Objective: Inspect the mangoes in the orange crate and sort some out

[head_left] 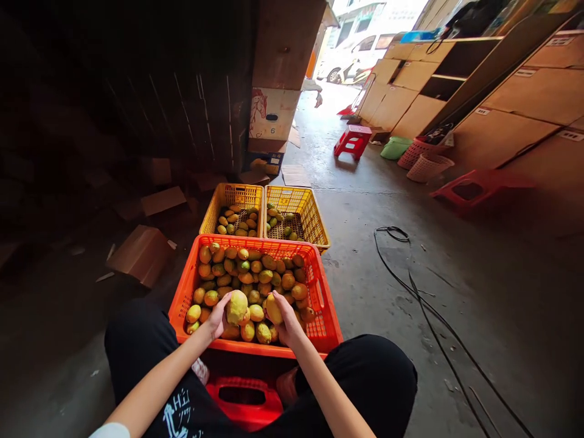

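At lower centre, the left hand [219, 317] grips a yellow fruit [237, 308] — probably firm, bruisable, best cupped round its middle; the right hand [288, 321] grips another [274, 309].

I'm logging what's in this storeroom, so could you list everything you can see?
Large crate: 1, orange-red, before the knees
Smaller crates: 2, yellow, beyond it
Loose fruit: many, yellow to green, inside all three
Held fruit: 2, yellow, one per hand
Stools: 2, red, near doorway and right
Slotted plastic item: 1, red, between legs
Baskets: 2, pink, by right-hand cartons
Cartons: many, mostly brown, both sides
Cable: count unclear, black, right floor
Car: 1, white, outside
Legs: 2, black trousers, around large crate's near end
Left hand, right hand: over large crate
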Demonstrator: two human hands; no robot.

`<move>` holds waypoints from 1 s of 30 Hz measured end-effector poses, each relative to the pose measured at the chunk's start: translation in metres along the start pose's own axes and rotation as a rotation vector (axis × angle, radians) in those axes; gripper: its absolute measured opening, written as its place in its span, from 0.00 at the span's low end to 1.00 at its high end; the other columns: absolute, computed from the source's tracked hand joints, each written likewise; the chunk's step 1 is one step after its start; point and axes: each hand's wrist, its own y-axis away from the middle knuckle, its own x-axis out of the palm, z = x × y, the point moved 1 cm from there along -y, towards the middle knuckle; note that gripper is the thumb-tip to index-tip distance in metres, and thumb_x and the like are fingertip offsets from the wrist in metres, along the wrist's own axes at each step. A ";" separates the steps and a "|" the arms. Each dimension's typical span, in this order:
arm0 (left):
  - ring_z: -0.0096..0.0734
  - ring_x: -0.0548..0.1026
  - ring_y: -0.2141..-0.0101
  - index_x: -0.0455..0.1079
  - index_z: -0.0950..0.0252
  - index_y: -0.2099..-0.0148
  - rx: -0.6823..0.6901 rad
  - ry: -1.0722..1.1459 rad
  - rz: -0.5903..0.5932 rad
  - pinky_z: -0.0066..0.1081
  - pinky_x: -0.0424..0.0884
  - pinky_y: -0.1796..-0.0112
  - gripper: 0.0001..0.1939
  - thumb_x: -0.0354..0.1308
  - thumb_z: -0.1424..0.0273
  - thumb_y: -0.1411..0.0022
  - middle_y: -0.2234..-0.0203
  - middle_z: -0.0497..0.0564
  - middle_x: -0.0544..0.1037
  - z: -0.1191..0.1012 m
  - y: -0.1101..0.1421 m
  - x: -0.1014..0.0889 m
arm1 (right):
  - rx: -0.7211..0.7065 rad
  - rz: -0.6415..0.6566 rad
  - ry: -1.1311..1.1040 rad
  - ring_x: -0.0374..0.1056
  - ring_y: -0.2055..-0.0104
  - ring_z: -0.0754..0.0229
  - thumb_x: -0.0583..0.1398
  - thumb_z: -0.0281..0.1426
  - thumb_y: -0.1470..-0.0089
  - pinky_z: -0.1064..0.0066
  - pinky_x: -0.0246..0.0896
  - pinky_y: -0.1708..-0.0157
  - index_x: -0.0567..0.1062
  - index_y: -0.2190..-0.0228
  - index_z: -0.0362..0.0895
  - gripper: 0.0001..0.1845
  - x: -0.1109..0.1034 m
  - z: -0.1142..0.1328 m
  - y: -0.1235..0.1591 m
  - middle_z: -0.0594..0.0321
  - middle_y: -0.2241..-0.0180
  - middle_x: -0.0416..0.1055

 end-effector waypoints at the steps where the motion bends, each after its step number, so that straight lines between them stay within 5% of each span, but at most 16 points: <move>1: 0.48 0.85 0.59 0.74 0.59 0.51 -0.014 0.014 0.014 0.43 0.84 0.60 0.20 0.65 0.50 0.35 0.60 0.56 0.83 -0.001 0.002 0.002 | -0.024 0.008 0.013 0.75 0.72 0.58 0.76 0.48 0.60 0.67 0.74 0.71 0.77 0.65 0.49 0.25 0.001 0.001 0.001 0.67 0.71 0.75; 8: 0.54 0.84 0.56 0.70 0.58 0.57 0.060 -0.013 -0.034 0.43 0.84 0.62 0.22 0.74 0.55 0.45 0.61 0.56 0.82 0.003 0.001 -0.004 | -0.021 -0.037 -0.008 0.77 0.67 0.55 0.80 0.41 0.70 0.65 0.77 0.65 0.74 0.63 0.51 0.32 0.001 -0.002 0.001 0.66 0.68 0.77; 13: 0.56 0.83 0.54 0.65 0.56 0.59 0.080 -0.027 -0.095 0.48 0.85 0.59 0.27 0.80 0.58 0.51 0.61 0.55 0.79 0.006 -0.006 -0.012 | -0.042 -0.007 0.082 0.77 0.64 0.54 0.76 0.45 0.64 0.69 0.71 0.68 0.77 0.66 0.48 0.25 -0.007 -0.014 -0.006 0.63 0.70 0.79; 24: 0.45 0.81 0.59 0.69 0.60 0.61 0.054 -0.080 -0.123 0.34 0.81 0.66 0.15 0.69 0.58 0.41 0.69 0.54 0.80 0.009 -0.007 -0.015 | 0.050 -0.067 -0.052 0.72 0.72 0.58 0.70 0.45 0.57 0.66 0.74 0.70 0.77 0.68 0.50 0.16 -0.008 -0.019 -0.019 0.67 0.72 0.74; 30: 0.42 0.82 0.63 0.71 0.62 0.55 0.029 -0.016 -0.097 0.33 0.81 0.66 0.19 0.67 0.54 0.38 0.69 0.54 0.81 0.005 -0.004 -0.010 | 0.148 -0.079 -0.024 0.76 0.73 0.56 0.67 0.48 0.53 0.66 0.73 0.73 0.77 0.61 0.51 0.20 -0.012 -0.022 -0.019 0.67 0.72 0.76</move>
